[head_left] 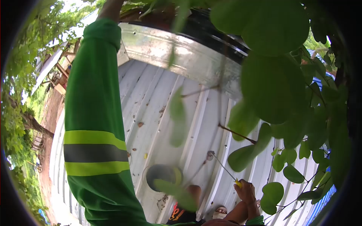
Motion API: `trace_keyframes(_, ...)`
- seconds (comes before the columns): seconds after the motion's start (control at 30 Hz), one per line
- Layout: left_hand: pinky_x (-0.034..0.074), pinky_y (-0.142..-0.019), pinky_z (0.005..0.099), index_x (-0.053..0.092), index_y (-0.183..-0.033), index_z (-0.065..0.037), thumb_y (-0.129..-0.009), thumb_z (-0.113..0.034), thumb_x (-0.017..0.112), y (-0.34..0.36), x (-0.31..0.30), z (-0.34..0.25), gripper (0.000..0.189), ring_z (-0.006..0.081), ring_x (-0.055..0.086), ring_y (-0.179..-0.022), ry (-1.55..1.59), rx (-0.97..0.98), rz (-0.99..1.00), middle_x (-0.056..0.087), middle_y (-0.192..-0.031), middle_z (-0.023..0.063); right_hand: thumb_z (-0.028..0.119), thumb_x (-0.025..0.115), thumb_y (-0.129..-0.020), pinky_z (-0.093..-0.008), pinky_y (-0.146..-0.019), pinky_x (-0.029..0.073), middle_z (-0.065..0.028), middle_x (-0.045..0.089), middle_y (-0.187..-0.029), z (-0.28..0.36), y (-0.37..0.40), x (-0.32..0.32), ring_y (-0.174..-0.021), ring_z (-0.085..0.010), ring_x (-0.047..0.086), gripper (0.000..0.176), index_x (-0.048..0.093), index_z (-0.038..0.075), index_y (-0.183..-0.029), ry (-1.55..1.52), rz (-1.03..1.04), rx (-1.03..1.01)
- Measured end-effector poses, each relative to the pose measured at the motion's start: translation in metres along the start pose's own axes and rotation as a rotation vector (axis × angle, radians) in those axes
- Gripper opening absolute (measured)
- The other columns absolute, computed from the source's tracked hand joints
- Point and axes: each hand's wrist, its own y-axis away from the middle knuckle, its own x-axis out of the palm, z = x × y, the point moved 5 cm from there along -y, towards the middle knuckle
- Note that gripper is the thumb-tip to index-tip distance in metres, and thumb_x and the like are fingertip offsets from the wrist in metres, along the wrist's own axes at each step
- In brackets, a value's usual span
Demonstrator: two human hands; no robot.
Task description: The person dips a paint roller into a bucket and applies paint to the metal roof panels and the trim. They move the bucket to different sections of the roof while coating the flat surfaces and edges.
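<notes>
My right hand (246, 191) is closed around the yellow handle of a tool (226, 170) with a thin metal shaft. The shaft slants up and left to a small greyish lump (210, 155) at its end, close over the ribbed metal roof (166, 109). My left arm, in a green sleeve (94, 98) with reflective bands, reaches up to the top edge. Only the wrist of my left hand (110, 10) shows there; its fingers are out of frame. Left of the tool stands a round bucket (152, 179), dark inside and partly behind a blurred leaf.
Leafy branches (279, 75) hang close to the camera across the right side. A shiny metal flashing strip (169, 49) runs along the roof's upper side. Dry leaves (140, 124) lie on the sheets. My foot (220, 211) is at the bottom. Trees and a shed (52, 71) lie beyond.
</notes>
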Motion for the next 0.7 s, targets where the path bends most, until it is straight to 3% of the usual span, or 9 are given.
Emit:
trace_keyframes(0.17, 0.05, -0.078, 0.0414, 0.068, -0.106, -0.006, -0.083, -0.011, 0.063, 0.026, 0.011, -0.036, 0.024, 0.0302, 0.062, -0.09, -0.193, -0.096, 0.386, 0.066, -0.097, 0.0151, 0.033, 0.068, -0.083, -0.0494, -0.07, 0.052, -0.0229, 0.067, -0.077, -0.001, -0.004, 0.003, -0.077, -0.0433, 0.066, 0.031, 0.065, 0.002, -0.089, 0.003, 0.01, -0.007)
trace_keyframes(0.4, 0.049, -0.083, 0.0428, 0.067, -0.11, -0.005, -0.083, -0.013, 0.064, 0.03, 0.009, -0.085, 0.028, 0.0332, 0.062, -0.092, -0.231, 0.055, 0.626, 0.066, -0.099, 0.0164, 0.032, 0.069, -0.084, -0.0498, -0.071, 0.052, -0.0232, 0.066, -0.077, 0.003, -0.004, 0.0, -0.078, -0.0437, 0.065, 0.031, 0.064, 0.002, -0.089, -0.022, 0.006, 0.004)
trace_keyframes(0.6, 0.049, -0.086, 0.044, 0.067, -0.113, -0.005, -0.084, -0.014, 0.065, 0.03, -0.025, -0.139, 0.031, 0.0357, 0.062, -0.093, -0.236, 0.187, 0.581, 0.066, -0.101, 0.0174, 0.029, 0.069, -0.085, -0.0497, -0.067, 0.052, -0.0242, 0.066, -0.079, 0.012, 0.001, -0.003, -0.077, -0.0439, 0.065, 0.028, 0.064, 0.002, -0.089, -0.02, -0.019, -0.031)
trace_keyframes(0.63, 0.048, -0.088, 0.0442, 0.067, -0.115, -0.004, -0.082, -0.015, 0.068, 0.03, -0.035, -0.148, 0.034, 0.0367, 0.061, -0.094, -0.243, 0.092, 0.565, 0.066, -0.102, 0.0179, 0.028, 0.069, -0.085, -0.0493, -0.067, 0.052, -0.0242, 0.066, -0.078, 0.012, 0.003, -0.003, -0.076, -0.044, 0.065, 0.027, 0.063, 0.002, -0.089, -0.026, -0.023, -0.039)
trace_keyframes(0.7, 0.048, -0.09, 0.0434, 0.064, -0.12, -0.004, -0.079, -0.02, 0.074, 0.028, -0.074, -0.172, 0.045, 0.0361, 0.061, -0.1, -0.311, 0.092, 0.366, 0.066, -0.107, 0.0194, 0.026, 0.069, -0.085, -0.0485, -0.066, 0.052, -0.0241, 0.065, -0.077, 0.013, 0.003, -0.006, -0.075, -0.0443, 0.065, 0.025, 0.062, 0.001, -0.09, -0.034, -0.042, -0.054)
